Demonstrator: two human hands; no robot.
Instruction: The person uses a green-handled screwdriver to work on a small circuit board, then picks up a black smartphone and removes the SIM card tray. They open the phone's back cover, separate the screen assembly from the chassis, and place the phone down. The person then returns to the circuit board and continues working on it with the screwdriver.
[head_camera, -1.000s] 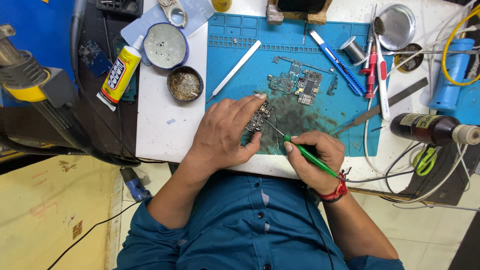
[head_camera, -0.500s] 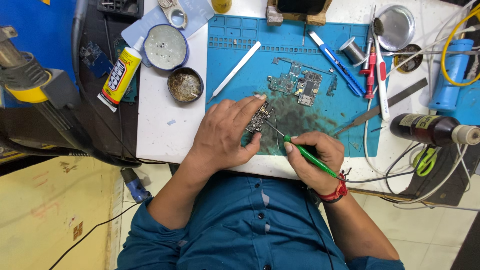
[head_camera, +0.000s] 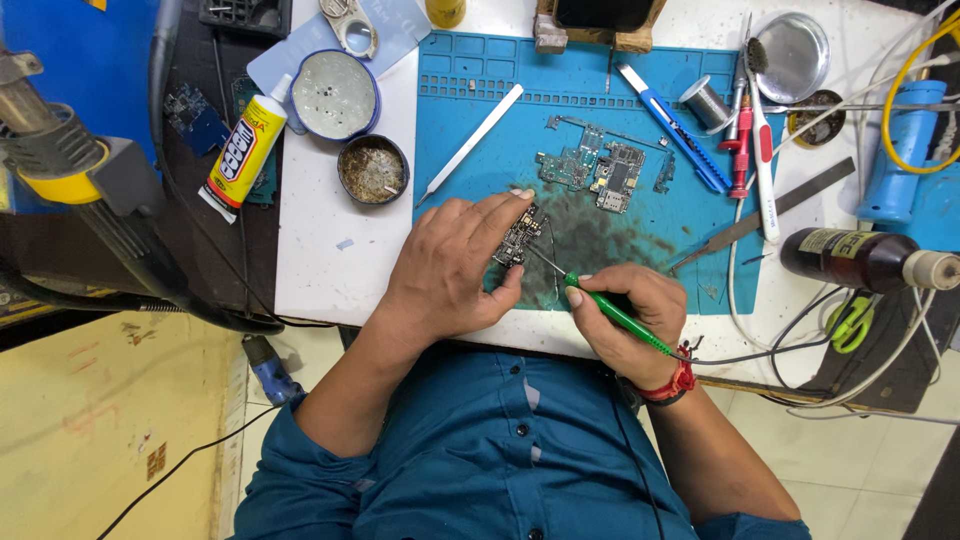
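Observation:
My left hand pins a small dark circuit board on the blue work mat, thumb and fingers on either side of it. My right hand grips a thin green-handled soldering iron like a pen. Its metal tip rests against the lower right edge of the small board. A second, larger phone circuit board lies further back on the mat, untouched.
A yellow glue tube, a round tin and a small dish of paste sit at the left. A white spudger, blue knife, solder spool, screwdrivers, metal file and brown bottle lie right. A hot-air gun stands far left.

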